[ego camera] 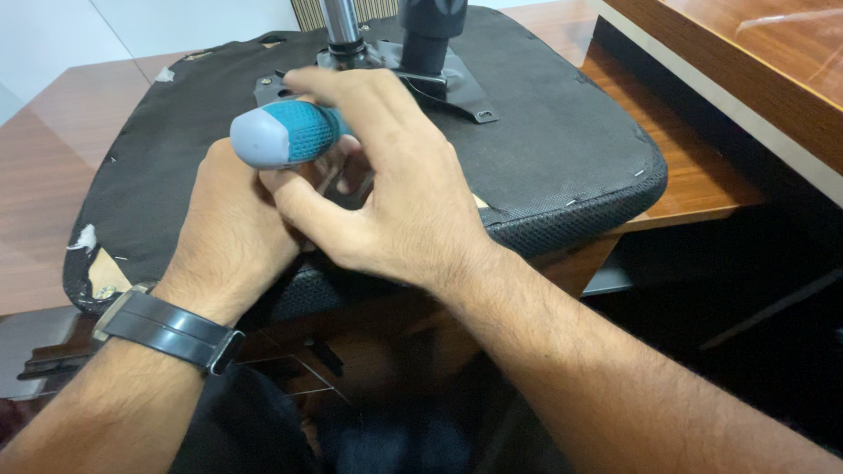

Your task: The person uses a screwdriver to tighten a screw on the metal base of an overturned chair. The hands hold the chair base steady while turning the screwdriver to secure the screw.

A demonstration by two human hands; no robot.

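An upturned office chair seat [553,140] with black fabric underside lies on a wooden table. A metal mounting plate [461,88] and chrome gas column [341,22] stand at its centre. My right hand [395,193] grips a screwdriver with a teal and grey handle [285,133]; the shaft is hidden behind my fingers. Under the handle, my left hand [233,219] rests on the seat, fingers curled by the hidden tip. A black wristband [167,326] is on my left wrist.
The wooden table [53,167] extends left and behind the seat. A second wooden desk edge [746,79] runs along the upper right. Dark floor space lies at the lower right. The seat's left corner [92,263] is torn, showing foam and wood.
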